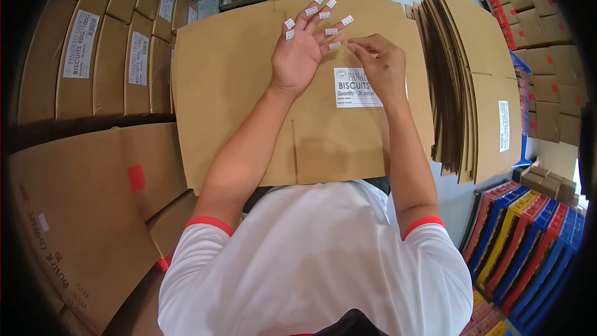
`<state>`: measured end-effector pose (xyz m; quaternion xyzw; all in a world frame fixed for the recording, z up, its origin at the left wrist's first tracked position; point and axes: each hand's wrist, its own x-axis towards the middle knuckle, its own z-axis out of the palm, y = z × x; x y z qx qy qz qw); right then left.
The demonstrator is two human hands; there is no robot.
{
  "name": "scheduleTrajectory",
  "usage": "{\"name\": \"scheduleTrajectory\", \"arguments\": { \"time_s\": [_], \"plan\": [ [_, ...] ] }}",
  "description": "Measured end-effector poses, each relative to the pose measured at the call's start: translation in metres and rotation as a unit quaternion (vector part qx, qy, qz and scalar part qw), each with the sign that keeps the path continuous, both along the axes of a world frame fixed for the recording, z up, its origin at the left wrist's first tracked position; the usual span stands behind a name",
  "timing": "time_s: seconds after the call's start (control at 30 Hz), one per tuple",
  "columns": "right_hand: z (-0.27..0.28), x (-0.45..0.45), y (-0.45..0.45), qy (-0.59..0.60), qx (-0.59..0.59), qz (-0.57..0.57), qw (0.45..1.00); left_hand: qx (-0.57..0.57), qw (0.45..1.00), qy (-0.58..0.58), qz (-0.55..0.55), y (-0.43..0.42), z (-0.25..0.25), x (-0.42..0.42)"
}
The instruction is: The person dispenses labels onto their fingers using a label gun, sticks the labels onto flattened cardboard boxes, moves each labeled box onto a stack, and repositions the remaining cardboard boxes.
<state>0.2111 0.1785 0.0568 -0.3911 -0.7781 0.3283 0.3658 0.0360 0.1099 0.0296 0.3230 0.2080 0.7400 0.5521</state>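
My left hand (297,61) is turned palm up over a flat brown cardboard sheet (236,87), fingers spread. Several small white stickers (331,32) with printing are stuck along its fingers and thumb. Close to the left little finger, my right hand (384,65) has thumb and forefinger pinched together; whatever is between them is too small to make out. Beneath the right wrist, a white label (357,94) on the cardboard reads "BISCUITS" and "Quantity: 30 packs", partly covered by the hand.
Flattened cartons (463,87) lean in a stack on the right. Closed, labelled biscuit boxes (81,43) are piled at the left, with a larger carton (93,193) below them. Colourful packs (528,242) stand at lower right, and more boxes (541,62) rise behind.
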Motion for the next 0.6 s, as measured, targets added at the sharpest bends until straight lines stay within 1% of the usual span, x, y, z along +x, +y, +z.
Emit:
{"name": "scheduleTrajectory", "arguments": {
  "time_s": [0.07,0.13,0.23,0.37,0.43,0.47,0.53,0.57,0.6],
  "plan": [
    [0.001,-0.008,-0.001,-0.006,-0.007,0.005,1.000,0.004,1.000,-0.003,0.006,0.000,0.000,0.000],
    [0.002,-0.013,-0.002,-0.008,-0.052,-0.004,0.999,-0.001,1.000,-0.003,0.000,0.000,0.001,-0.001],
    [-0.001,-0.017,-0.003,0.002,-0.069,-0.011,0.998,-0.002,1.000,0.006,0.003,0.000,0.002,-0.001],
    [0.003,-0.013,-0.003,-0.014,-0.046,-0.008,0.999,-0.004,1.000,0.000,-0.018,0.003,-0.001,0.000],
    [0.006,0.004,-0.004,0.016,-0.101,0.012,0.995,0.003,1.000,0.012,-0.007,0.006,-0.009,0.002],
    [0.007,0.019,-0.002,0.010,-0.105,0.005,0.994,-0.001,1.000,0.005,-0.014,0.004,-0.008,0.003],
    [0.013,0.059,0.009,0.022,-0.204,-0.040,0.978,-0.012,1.000,0.022,0.016,0.003,-0.002,0.001],
    [0.011,0.081,0.015,0.017,-0.205,-0.043,0.978,-0.012,1.000,0.017,0.013,0.003,-0.001,0.000],
    [0.006,0.104,0.019,-0.016,-0.262,-0.056,0.963,-0.013,1.000,0.012,0.017,0.003,-0.001,-0.002]
  ]
}}
